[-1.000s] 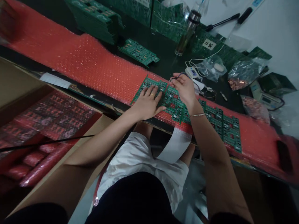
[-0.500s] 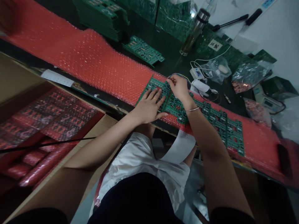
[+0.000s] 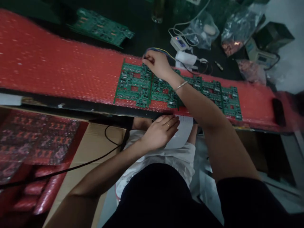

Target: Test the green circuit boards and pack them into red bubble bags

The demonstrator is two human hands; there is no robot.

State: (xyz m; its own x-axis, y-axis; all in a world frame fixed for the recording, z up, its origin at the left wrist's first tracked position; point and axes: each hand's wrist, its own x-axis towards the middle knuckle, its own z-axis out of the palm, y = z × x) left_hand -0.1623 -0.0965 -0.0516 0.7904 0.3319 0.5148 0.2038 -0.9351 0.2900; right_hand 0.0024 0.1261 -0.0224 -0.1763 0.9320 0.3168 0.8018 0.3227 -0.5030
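Note:
A row of green circuit boards (image 3: pixel 134 84) lies on red bubble wrap (image 3: pixel 71 66) along the table. At the top edge of the leftmost boards, my right hand (image 3: pixel 155 62) is closed in a pinch around the end of thin coloured wires (image 3: pixel 161 50); its fingertips hide the exact contact. My left hand (image 3: pixel 163 128) is below the table's front edge, over my lap, its fingers stretched and close together. Under and beside those fingers hangs a white paper strip (image 3: pixel 185 133). Whether the left hand touches the strip is unclear.
Behind the wrap lie more green boards (image 3: pixel 102 28), a small white meter (image 3: pixel 179 43) with cables, and clear bags (image 3: pixel 251 71) of copper-coloured parts. A dark phone-like object (image 3: pixel 278 111) rests at the right. An open carton (image 3: pixel 95 139) with wrapped boards stands lower left.
My left hand has left the leftmost board and moved down to the paper strip. My right hand keeps its pinch at the board's top edge. The view has shifted.

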